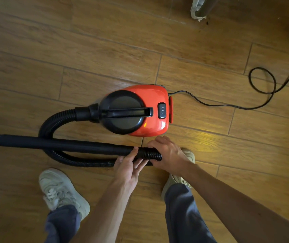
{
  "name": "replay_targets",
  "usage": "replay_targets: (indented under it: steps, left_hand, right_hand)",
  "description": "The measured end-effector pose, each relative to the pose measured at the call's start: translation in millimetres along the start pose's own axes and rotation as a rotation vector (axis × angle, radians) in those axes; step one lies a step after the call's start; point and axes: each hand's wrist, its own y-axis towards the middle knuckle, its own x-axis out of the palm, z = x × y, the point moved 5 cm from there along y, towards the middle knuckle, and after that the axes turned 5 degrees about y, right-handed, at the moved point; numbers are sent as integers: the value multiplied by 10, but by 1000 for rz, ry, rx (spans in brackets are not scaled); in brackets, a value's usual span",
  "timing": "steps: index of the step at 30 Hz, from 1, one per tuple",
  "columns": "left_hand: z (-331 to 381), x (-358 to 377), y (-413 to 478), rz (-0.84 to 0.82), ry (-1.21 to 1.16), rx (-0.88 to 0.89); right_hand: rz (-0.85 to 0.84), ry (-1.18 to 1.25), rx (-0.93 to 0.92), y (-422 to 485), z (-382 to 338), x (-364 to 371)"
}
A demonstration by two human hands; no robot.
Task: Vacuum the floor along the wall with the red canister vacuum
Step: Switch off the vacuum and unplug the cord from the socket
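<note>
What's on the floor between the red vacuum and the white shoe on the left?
In the head view, the black tube and looping hose lie between the red vacuum and that shoe.

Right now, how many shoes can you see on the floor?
2. The left shoe is in plain view at lower left, below the black wand. The right shoe is mostly hidden behind the right hand and forearm.

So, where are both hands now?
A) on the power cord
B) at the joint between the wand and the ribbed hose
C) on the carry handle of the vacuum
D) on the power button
B: the left hand and the right hand both hold where the rigid wand meets the ribbed hose.
</note>
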Motion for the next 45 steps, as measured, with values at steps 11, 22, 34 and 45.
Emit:
replay_targets:
  steps: [11, 22, 34, 45]
  left_hand:
    - [226, -102, -408, 37, 352, 349]
    - [344, 125, -850, -118, 1252, 787]
    - [112, 314, -1302, -445, 1919, 1051]
    - [-741, 377, -1595, -632, 2242, 1278]
  right_hand:
    - [46, 135, 76, -275, -262, 161]
    - [678, 933, 299, -506, -641, -514]
    - [1428, 1063, 532, -1237, -743, -426]
    - [1609, 1221, 701, -2401, -385, -151]
